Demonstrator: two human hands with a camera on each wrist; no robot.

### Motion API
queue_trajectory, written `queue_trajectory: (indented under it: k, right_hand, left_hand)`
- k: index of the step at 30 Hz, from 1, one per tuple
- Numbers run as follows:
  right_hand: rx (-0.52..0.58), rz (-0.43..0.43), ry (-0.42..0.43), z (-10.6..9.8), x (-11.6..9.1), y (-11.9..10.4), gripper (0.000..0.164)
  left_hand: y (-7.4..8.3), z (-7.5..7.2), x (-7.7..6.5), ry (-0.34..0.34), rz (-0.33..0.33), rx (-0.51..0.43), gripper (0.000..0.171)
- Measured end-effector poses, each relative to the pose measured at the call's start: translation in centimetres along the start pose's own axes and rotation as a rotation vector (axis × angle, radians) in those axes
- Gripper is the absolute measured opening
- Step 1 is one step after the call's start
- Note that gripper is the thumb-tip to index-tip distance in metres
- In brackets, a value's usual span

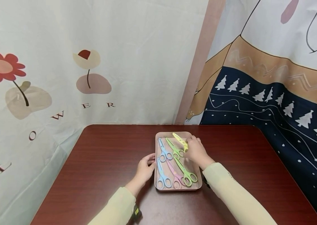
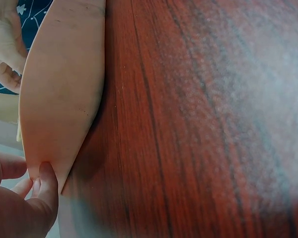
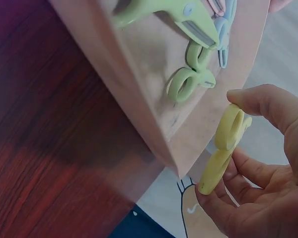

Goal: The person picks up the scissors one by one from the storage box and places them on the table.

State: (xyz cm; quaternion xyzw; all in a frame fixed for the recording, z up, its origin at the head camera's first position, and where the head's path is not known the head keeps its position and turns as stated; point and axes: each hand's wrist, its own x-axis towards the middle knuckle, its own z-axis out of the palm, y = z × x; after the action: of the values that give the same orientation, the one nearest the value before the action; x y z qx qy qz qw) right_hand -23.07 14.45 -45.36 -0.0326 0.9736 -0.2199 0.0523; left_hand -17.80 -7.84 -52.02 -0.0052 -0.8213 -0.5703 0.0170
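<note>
My right hand [image 1: 197,151] holds yellow scissors [image 1: 180,139] at the far right of a pale pink tray [image 1: 162,135]. In the right wrist view, thumb and fingers pinch the yellow handle loops [image 3: 218,168], above the tray's corner. My left hand [image 1: 145,168] grips the tray's left side, thumb against the outer wall [image 2: 64,84] and fingers at the rim. Inside lie upper blue scissors [image 1: 161,143], lower blue scissors [image 1: 160,168], pink scissors [image 1: 171,168], upper green scissors [image 1: 170,143] and lower green scissors [image 1: 181,165], the last overlapping the pink.
The tray rests on a dark red wooden table [image 1: 113,150], near its far edge. Behind the table hang a white curtain with flower prints [image 1: 147,62] and, on the right, a navy cloth with white trees [image 1: 240,103].
</note>
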Motion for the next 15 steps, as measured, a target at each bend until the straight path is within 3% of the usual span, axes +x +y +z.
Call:
queue_trajectory:
  k: [9, 15]
  right_hand:
    - [0.001, -0.003, 0.028, -1.2, -0.4, 1.3, 0.063]
    - [-0.017, -0.05, 0.087, -2.2, -0.8, 2.5, 0.055]
  left_hand:
    - [0.0, 0.0, 0.1, -0.002, -0.001, -0.003, 0.037]
    - [0.0, 0.0, 0.0, -0.003, -0.005, -0.003, 0.037]
